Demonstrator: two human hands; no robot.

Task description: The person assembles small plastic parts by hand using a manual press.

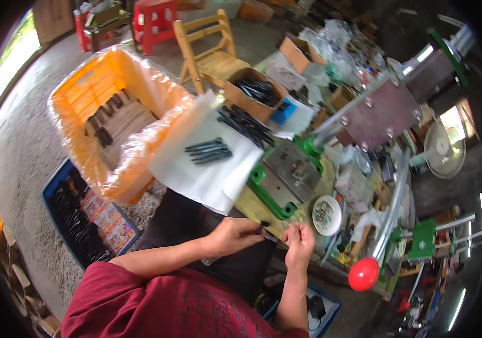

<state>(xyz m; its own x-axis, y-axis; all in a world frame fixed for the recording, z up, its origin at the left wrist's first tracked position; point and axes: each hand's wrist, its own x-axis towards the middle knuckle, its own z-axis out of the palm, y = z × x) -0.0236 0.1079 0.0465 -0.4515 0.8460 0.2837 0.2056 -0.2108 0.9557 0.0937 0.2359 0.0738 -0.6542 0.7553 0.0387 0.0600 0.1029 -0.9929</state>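
My left hand (234,236) is closed in a pinch on a small black piece (263,225), above my dark-trousered lap near the bench edge. A thin greyish part sticks out of that pinch toward the right, slightly blurred. Just across from it, my right hand (299,241) has its fingertips pressed together; whatever they hold is hidden or too small to name. Beyond the hands is a green-based press (277,191) with a steel plate. Beside my right hand stands a white bowl (326,215) of small metal parts.
Slim black pieces (208,151) lie on a white foam sheet (176,177), with a darker pile (244,125) behind. A plastic-lined orange crate (77,93) and blue tray (61,169) stand left. Right, a lever with a red ball knob (364,274) juts out. Cardboard boxes (277,96) are behind.
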